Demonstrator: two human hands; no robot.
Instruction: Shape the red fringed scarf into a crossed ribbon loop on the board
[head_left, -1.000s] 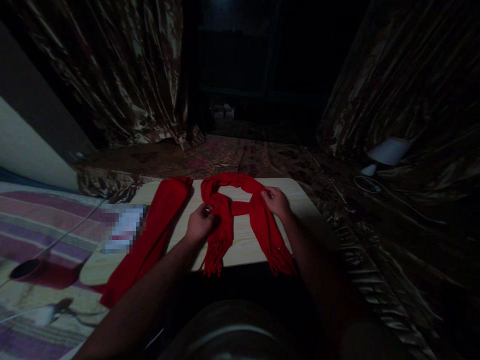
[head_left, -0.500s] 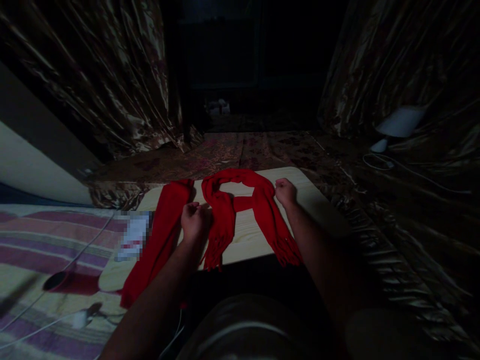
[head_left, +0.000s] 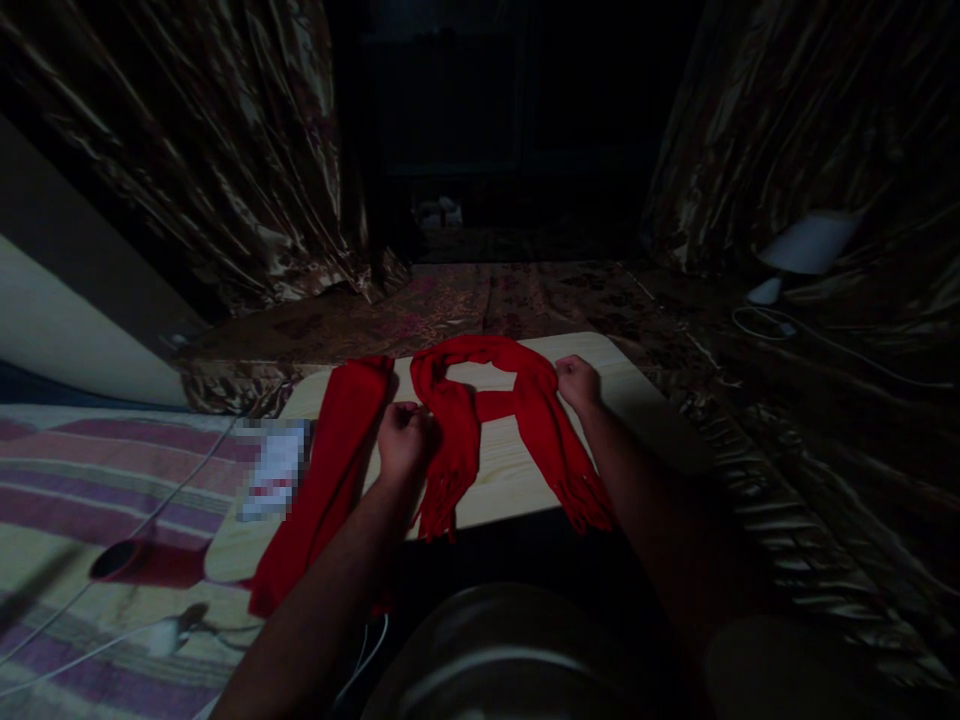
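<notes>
A red fringed scarf [head_left: 517, 405] lies looped on a light wooden board [head_left: 502, 470], both ends hanging toward me. My left hand [head_left: 403, 440] is closed in a pinch on the scarf's left strand. Curled fingers of my right hand [head_left: 577, 382] grip the outer edge of the right strand. A second red scarf [head_left: 330, 470], folded into a long strip, lies on the left of the board and runs off its near edge.
A small blurred white item [head_left: 274, 470] sits at the board's left end. A striped blanket [head_left: 90, 500] with white cables and a dark red cup [head_left: 142, 562] lies to the left. Shiny patterned curtains hang on both sides; a white lamp [head_left: 802, 250] stands right.
My right hand has slid from on top of the right strand to its outer edge. The left hand stays pinched on the left strand. The view shifted slightly.
</notes>
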